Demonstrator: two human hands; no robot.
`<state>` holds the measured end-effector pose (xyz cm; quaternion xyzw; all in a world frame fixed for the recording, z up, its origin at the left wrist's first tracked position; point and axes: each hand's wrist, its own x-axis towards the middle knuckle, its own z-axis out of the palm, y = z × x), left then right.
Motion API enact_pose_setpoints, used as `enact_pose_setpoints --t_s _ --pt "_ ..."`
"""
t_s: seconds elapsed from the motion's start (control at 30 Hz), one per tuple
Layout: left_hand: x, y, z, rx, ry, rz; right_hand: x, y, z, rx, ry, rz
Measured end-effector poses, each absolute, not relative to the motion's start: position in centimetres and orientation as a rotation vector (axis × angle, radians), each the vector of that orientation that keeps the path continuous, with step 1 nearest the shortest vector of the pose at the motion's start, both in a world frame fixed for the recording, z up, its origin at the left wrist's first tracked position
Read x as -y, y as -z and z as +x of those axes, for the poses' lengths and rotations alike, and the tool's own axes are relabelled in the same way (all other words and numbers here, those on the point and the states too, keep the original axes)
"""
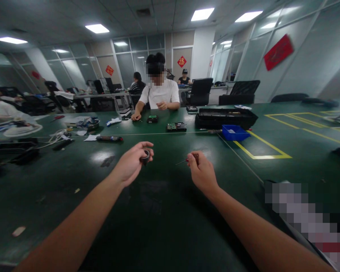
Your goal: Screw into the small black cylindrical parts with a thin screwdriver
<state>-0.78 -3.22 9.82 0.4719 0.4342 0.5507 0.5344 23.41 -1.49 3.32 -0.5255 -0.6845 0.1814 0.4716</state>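
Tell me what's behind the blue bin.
A long black tray stands behind the blue bin, which covers part of the tray's near side; that part can't be seen.

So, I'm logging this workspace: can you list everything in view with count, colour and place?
Work table: one, green, foreground
Circuit-board devices: two, black and green, table's far centre
Long tray: one, black, far right
Small bin: one, blue, before the tray
Floor-style outlines: several, yellow, table's right
Cylinder: one, dark, beyond left hand
Clutter: uncountable, mixed, left
Person opposite: one, white top
Chairs: several, black, background
Wall signs: several, red
Ceiling lights: several, white
Round object: one, dark, in left hand
Thin tool: one, in right hand
Left hand, right hand: bare, centre
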Motion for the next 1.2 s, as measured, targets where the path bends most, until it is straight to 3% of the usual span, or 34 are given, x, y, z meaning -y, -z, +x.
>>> enact_pose_setpoints --t_s 0.4,0.77,1.2 --pt "2.2 -1.7 2.7 -1.509 -0.790 2.071 1.7 -3.2 22.8 1.725 -0.486 -1.283" --pt "-0.1 0.5 0.4 -1.386 -0.956 2.169 1.9 -3.4 22.7 1.772 -0.483 -1.264" --pt "0.4 -0.2 0.4 -1.362 -0.994 2.144 2.1 -3.1 22.5 1.653 -0.681 -1.080"
